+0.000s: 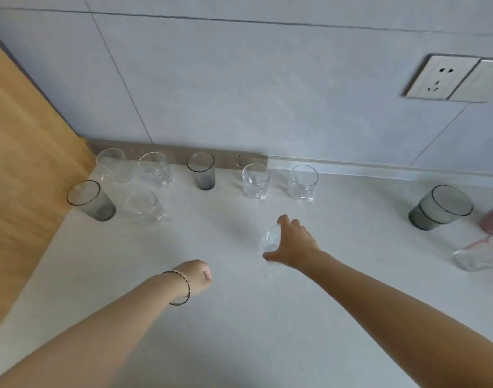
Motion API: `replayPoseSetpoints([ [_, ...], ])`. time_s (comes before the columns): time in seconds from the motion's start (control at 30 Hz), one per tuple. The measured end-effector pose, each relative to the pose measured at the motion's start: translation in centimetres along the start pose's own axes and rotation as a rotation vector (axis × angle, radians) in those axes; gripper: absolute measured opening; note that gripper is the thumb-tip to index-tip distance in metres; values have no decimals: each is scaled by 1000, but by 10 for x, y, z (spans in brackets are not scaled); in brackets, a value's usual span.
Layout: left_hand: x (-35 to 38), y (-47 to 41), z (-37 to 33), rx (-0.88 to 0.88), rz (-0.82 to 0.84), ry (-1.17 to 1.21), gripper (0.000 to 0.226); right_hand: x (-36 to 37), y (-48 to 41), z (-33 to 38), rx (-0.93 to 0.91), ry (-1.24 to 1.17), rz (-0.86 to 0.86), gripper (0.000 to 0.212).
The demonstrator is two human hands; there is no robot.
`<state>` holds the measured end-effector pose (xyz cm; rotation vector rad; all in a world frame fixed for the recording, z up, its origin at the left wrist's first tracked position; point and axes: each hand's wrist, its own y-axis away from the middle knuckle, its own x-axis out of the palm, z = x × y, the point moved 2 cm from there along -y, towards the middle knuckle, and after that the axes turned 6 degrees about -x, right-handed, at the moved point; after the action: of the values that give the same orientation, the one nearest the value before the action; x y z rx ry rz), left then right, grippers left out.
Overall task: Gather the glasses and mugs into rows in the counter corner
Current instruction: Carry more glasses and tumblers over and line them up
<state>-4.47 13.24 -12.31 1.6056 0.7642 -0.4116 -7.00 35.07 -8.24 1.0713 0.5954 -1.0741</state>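
**Landing the carried glass in the front row**

My right hand point(294, 245) is clamped on a small clear drinking glass point(270, 240), thumb under one side and fingers curled over the other. The glass is tilted and sits mid-counter, well apart from the corner. I cannot tell whether its base touches the white countertop point(239, 331).

The front row in the corner has only two pieces. A smoky grey tumbler point(90, 200) stands against the light wooden side panel point(21, 163), with a clear glass mug point(144, 205) just beside it. I judge the free slot to be right of that mug, in front of the dark-rimmed grey tumbler point(202, 170) in the back row.

To do it well, I would level the glass before it lands and come in low from the front. That keeps my knuckles away from the two clear back-row glasses point(255, 180). I would set the base flat near the mug without knocking it, then spread my fingers sideways rather than lifting through the rim.

The right arm reaches in from the lower right, almost straight, with the palm turned left. My left hand point(197, 278) is curled into a fist with nothing visible in it. It has a thin beaded bracelet point(183, 287) at the wrist and is well apart from the glass.
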Motion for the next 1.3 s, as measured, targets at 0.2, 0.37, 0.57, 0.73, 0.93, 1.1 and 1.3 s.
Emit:
replayPoseSetpoints([
  [0.2, -32, -15, 96, -25, 26, 46, 28, 34, -70, 114, -3, -8, 9, 75],
  [0.37, -51, -27, 148, -61, 25, 53, 27, 51, -115, 170, -27, 45, -13, 76],
  [0.57, -52, -32, 167, -47, 33, 67, 29, 67, -133, 184, -23, 96, 5, 82],
  [0.73, -46, -37, 160, -22, 66, 41, 29, 76, -113, 169, -74, 34, -79, 87],
  [0.93, -43, -42, 110, 84, 87, -65, 19, 79, -66, 98, 57, 85, 13, 67],
  [1.1, -36, -36, 35, 160, 91, -134, 27, 57, -23, 16, 203, 41, 114, 37],
  [1.3, 2, -20, -85, 253, 70, -230, 30, 21, 42, -107, 332, -50, 93, 31],
])
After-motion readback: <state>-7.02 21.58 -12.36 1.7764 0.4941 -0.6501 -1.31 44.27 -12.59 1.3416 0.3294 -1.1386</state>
